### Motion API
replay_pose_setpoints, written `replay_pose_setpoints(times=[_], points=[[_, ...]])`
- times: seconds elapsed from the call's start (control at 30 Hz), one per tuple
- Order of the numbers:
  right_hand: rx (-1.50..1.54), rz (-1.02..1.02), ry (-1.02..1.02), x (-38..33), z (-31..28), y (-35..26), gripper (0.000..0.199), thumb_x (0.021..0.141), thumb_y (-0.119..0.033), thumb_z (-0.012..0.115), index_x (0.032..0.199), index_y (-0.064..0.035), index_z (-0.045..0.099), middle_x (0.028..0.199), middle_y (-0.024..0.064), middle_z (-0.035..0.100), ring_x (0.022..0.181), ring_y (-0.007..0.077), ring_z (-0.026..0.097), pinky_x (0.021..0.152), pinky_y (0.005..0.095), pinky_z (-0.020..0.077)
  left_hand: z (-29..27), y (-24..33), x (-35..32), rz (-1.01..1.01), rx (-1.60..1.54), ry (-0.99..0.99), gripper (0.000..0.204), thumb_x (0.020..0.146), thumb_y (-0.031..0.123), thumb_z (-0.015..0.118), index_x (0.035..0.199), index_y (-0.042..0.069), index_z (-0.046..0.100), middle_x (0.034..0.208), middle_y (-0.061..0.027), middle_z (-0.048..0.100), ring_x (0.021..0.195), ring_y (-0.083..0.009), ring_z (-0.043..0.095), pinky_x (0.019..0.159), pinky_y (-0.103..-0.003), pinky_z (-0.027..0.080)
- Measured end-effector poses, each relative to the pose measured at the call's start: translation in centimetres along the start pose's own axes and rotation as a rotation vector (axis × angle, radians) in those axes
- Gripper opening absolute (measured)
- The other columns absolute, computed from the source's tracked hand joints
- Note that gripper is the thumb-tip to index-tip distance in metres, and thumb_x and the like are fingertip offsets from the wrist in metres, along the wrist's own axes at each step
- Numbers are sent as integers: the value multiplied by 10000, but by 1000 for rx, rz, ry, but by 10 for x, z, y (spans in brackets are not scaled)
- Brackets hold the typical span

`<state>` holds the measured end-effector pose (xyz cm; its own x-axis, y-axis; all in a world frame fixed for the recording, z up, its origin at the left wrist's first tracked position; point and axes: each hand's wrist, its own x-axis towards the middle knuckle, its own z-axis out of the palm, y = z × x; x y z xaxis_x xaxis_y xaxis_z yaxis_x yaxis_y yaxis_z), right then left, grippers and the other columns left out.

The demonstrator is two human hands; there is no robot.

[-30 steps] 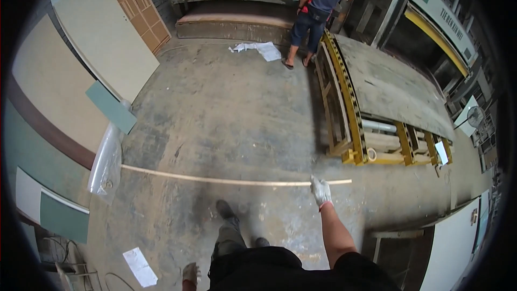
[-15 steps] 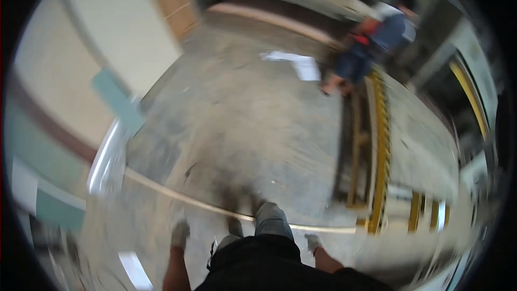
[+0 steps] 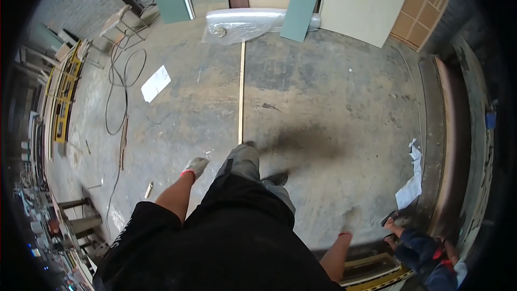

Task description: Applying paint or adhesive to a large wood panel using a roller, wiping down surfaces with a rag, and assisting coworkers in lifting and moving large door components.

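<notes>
My left hand [image 3: 198,167], in a pale work glove with a red cuff, hangs beside my left leg. Its fingers look loosely stretched, and I see nothing in them. Out to the right, my right hand [image 3: 353,217] wears a similar glove but is smeared by motion, so its fingers cannot be read. A long, thin wooden strip [image 3: 241,91] lies on the floor straight ahead, running from my feet to a roll of clear plastic film [image 3: 247,17]. Neither hand touches it.
A green panel [image 3: 301,4] leans by the film, with large pale boards [image 3: 363,0] behind. A cable [image 3: 111,102] loops across the floor at left, near a paper sheet [image 3: 156,83]. Another person [image 3: 431,258] is at lower right, beside papers [image 3: 410,186] and a yellow-edged frame [image 3: 377,277].
My view has swung left: the boards and film moved from the left side to straight ahead, and the other person from upper right to lower right. Both hands still hang at my sides.
</notes>
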<state>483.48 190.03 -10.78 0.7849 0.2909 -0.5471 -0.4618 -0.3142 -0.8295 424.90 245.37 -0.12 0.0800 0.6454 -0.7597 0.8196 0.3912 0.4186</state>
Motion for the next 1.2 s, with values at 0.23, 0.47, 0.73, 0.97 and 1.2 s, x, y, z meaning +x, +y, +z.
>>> replay_pose_setpoints(times=[0.23, 0.47, 0.73, 0.97, 1.2], points=[[448, 85, 244, 42, 70, -171, 597, 1018, -473, 595, 1509, -154, 475, 1256, 27, 596, 1049, 187, 562, 996, 444, 442, 44, 31, -52, -230, -319, 153, 440, 914, 435, 650, 1134, 55, 677, 867, -67, 657, 656, -164, 545, 567, -365, 454], [446, 233, 54, 78, 135, -157, 351, 1000, -499, 614, 1152, -183, 595, 988, -36, 627, 816, 151, 553, 816, 396, 445, 59, 145, 37, 79, -27, 80, 500, 940, 428, 608, 1210, 18, 701, 1145, -175, 741, 1013, -311, 705, 898, -409, 532], [11, 361, 47, 207, 280, -259, 240, 1010, -395, 589, 1090, -169, 585, 831, -16, 563, 728, 135, 519, 711, 374, 449, 55, 327, 126, 154, -152, 46, 529, 949, 442, 594, 1292, 48, 680, 1283, -185, 700, 1239, -313, 638, 1062, -389, 463], [-704, 138, -209, 404, 481, -368, 302, 979, -369, 641, 993, -72, 699, 931, 91, 695, 909, 192, 642, 803, 369, 509, 24, 384, 161, 204, -428, 120, 528, 982, 379, 601, 1356, 6, 621, 1107, -82, 721, 994, -173, 641, 914, -322, 512], [-1127, -499, -653, 457, 872, -450, 478, 961, -390, 647, 1203, 17, 708, 1256, 207, 700, 1204, 349, 642, 1047, 392, 467, 27, 349, 235, -327, -1162, 460, 423, 999, 351, 611, 1276, 36, 664, 973, -68, 695, 836, -153, 637, 730, -317, 529]])
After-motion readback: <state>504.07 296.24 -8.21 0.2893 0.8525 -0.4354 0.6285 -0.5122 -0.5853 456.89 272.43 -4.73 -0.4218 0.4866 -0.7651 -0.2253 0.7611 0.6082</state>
